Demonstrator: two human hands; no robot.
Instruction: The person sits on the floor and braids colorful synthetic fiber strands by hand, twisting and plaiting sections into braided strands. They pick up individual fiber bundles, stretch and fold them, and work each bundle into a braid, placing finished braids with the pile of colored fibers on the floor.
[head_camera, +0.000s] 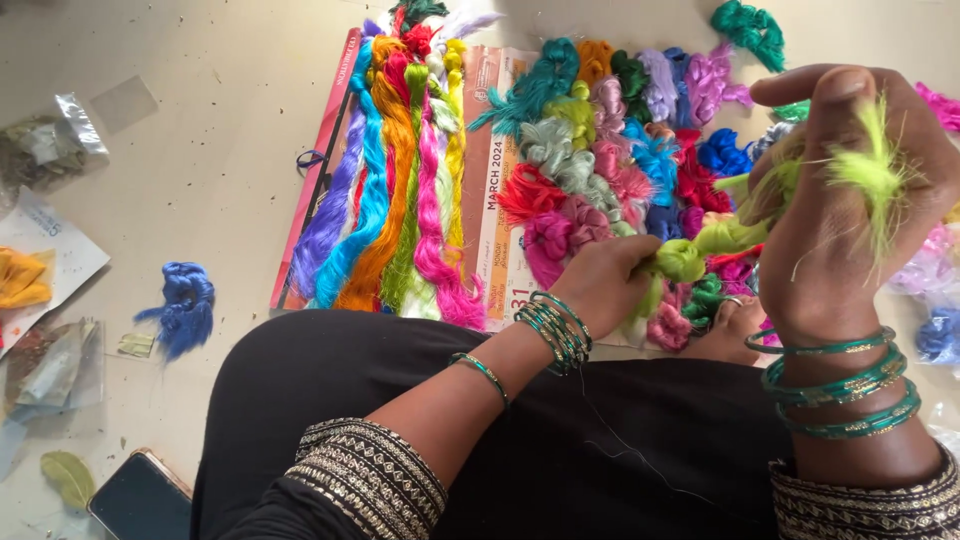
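Left hand (600, 285) closed in a tight grip on the lower end of a lime-green thread skein (700, 245), knuckles up, a stack of green bangles (555, 330) at the wrist. Right hand (850, 190) raised higher and to the right, closed on the same skein's upper end, with frayed green strands (870, 170) sprouting between the fingers and more green bangles below. Stretched at a slant between the two hands, the skein, just above a black-clothed lap (480, 400) with patterned sleeve cuffs. Beyond the hands, a calendar sheet (495, 200) flat on the floor, loaded with thread: long straight hanks (400, 180) in purple, blue, orange, green, pink and yellow side by side on its left half, and a crowd of small knotted bundles (600, 150) in teal, red, pink, lilac, grey and blue on its right half, some spilling off the far right edge. Pale, speckled floor (200, 150) all around, no worktop. Well to the left, a loose blue skein (183, 305) lying alone, clear plastic packets (50, 145) near the left edge, an orange bundle on paper (25, 275). At bottom left, a dark phone (140, 495) face up, beside a dried leaf (68, 475).
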